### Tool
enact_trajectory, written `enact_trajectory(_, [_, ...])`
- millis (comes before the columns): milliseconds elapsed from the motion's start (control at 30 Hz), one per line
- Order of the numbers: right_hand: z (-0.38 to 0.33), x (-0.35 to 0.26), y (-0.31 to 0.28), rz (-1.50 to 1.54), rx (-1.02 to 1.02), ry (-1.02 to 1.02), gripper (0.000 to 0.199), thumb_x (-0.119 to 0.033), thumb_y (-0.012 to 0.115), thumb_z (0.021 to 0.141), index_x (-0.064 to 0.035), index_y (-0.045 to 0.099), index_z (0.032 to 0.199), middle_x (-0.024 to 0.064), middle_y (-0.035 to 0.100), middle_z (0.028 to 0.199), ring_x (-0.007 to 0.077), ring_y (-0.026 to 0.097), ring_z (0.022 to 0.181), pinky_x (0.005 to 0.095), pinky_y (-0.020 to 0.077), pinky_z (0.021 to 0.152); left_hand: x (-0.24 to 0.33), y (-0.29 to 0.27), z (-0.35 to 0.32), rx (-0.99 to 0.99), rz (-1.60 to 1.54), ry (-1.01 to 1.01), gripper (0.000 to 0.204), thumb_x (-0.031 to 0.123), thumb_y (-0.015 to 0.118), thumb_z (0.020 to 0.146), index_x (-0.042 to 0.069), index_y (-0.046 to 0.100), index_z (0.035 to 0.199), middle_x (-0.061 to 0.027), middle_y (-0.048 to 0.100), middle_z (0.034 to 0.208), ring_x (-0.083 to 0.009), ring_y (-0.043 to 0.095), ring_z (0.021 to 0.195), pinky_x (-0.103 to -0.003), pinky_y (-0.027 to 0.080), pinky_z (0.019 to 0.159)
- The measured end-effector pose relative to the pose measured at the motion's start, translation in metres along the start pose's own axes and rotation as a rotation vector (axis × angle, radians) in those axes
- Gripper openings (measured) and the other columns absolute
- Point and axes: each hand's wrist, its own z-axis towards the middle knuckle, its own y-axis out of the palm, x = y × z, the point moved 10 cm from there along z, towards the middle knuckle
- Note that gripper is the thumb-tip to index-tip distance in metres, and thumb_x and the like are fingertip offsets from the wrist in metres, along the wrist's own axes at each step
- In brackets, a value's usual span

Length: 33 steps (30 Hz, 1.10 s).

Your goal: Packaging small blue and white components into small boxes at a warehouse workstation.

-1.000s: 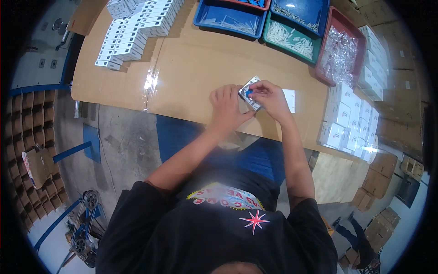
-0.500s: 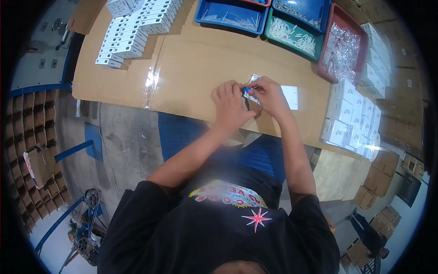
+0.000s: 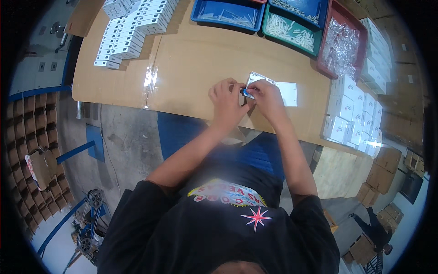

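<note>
Both hands meet over the front of a cardboard-covered table [image 3: 191, 68]. My left hand [image 3: 226, 98] and my right hand [image 3: 264, 97] pinch together a small clear packet [image 3: 252, 81] with a blue item in it, fingers closed on its edges. The packet's lower part is hidden by my fingers. Just right of my right hand a flat white card [image 3: 289, 93] lies on the table.
At the back stand two blue trays [image 3: 228, 13], a green tray [image 3: 292, 28] of small white pieces and a red tray [image 3: 344, 43] of clear bags. White boxes are stacked at the back left [image 3: 132, 27] and along the right edge [image 3: 353, 114]. Cardboard cartons fill the floor on both sides.
The packet has been drawn tighter between both hands, with more of it covered by my fingers than a second ago. The hands stay at the same spot.
</note>
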Motion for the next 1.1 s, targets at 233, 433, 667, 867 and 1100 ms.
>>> enact_trajectory(233, [-0.009, -0.001, 0.002, -0.015, 0.010, -0.102, 0.015, -0.007, 0.070, 0.092, -0.0007, 0.072, 0.105, 0.0172, 0.068, 0.100, 0.0392, 0.069, 0.089, 0.0459, 0.0554, 0.079, -0.004, 0.004, 0.000, -0.002, -0.022, -0.011, 0.050, 0.030, 0.087, 0.074, 0.018, 0.068, 0.120, -0.0082, 0.054, 0.125, -0.0302, 0.044, 0.129, -0.052, 0.026, 0.110])
enact_trajectory(433, [-0.009, -0.003, 0.000, -0.111, -0.048, -0.200, 0.016, -0.006, 0.069, 0.093, -0.0028, 0.073, 0.109, 0.0154, 0.068, 0.102, 0.0384, 0.069, 0.091, 0.0453, 0.0561, 0.080, -0.003, 0.002, 0.000, 0.001, -0.006, -0.013, 0.050, 0.029, 0.087, 0.074, 0.018, 0.068, 0.118, -0.0089, 0.054, 0.125, -0.0305, 0.045, 0.129, -0.051, 0.026, 0.110])
enact_trajectory(667, [-0.007, -0.004, -0.003, -0.094, -0.097, -0.226, 0.016, -0.006, 0.068, 0.094, -0.0028, 0.073, 0.110, 0.0140, 0.069, 0.105, 0.0371, 0.070, 0.092, 0.0435, 0.0566, 0.080, -0.008, -0.009, 0.014, -0.029, -0.015, 0.003, 0.074, 0.038, 0.089, 0.074, 0.019, 0.063, 0.140, -0.0096, 0.054, 0.126, -0.0305, 0.046, 0.127, -0.049, 0.029, 0.108])
enact_trajectory(867, [-0.004, 0.000, -0.006, -0.074, -0.088, -0.231, 0.016, -0.006, 0.069, 0.094, -0.0028, 0.073, 0.109, 0.0124, 0.070, 0.107, 0.0362, 0.070, 0.093, 0.0424, 0.0569, 0.080, -0.009, 0.004, 0.023, -0.192, 0.042, 0.103, 0.092, 0.046, 0.091, 0.073, 0.023, 0.054, 0.154, -0.0090, 0.054, 0.124, -0.0302, 0.048, 0.120, -0.047, 0.032, 0.105])
enact_trajectory(1100, [0.000, -0.003, -0.004, -0.109, -0.123, -0.227, 0.014, -0.006, 0.071, 0.093, -0.0033, 0.073, 0.107, 0.0120, 0.072, 0.107, 0.0355, 0.071, 0.094, 0.0415, 0.0575, 0.080, -0.011, 0.008, 0.040, -0.261, 0.054, 0.140, 0.098, 0.050, 0.090, 0.072, 0.025, 0.050, 0.158, -0.0082, 0.056, 0.119, -0.0286, 0.053, 0.113, -0.046, 0.036, 0.098])
